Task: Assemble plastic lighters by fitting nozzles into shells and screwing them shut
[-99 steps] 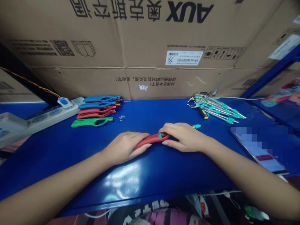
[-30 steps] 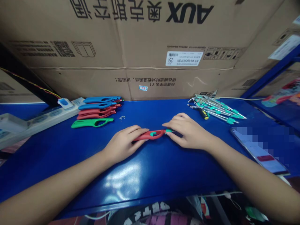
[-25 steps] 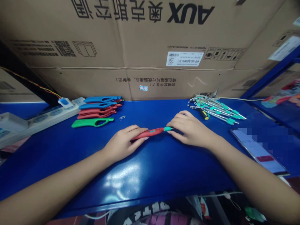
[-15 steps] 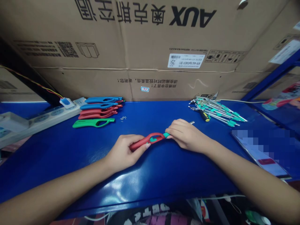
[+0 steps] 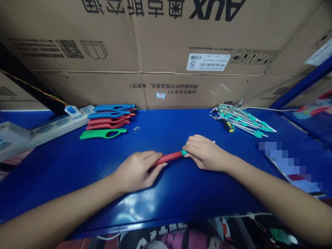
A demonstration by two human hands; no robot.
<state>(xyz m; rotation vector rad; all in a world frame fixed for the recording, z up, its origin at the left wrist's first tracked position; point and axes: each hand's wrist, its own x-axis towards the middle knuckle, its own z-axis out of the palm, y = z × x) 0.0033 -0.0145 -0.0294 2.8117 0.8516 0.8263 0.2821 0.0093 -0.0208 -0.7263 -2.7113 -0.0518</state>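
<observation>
Centrally: slim red plastic handle (image 5: 169,158), edge-on, teal plastic collar (image 5: 184,153) at one end; left hand (image 5: 140,171) clasps handle, right hand (image 5: 203,151) grips collar, fingers curled.

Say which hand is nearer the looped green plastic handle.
Left. The left hand is below-right of the green handle in the picture, holding a red plastic handle; the right hand is farther right, gripping a teal plastic piece.
</observation>
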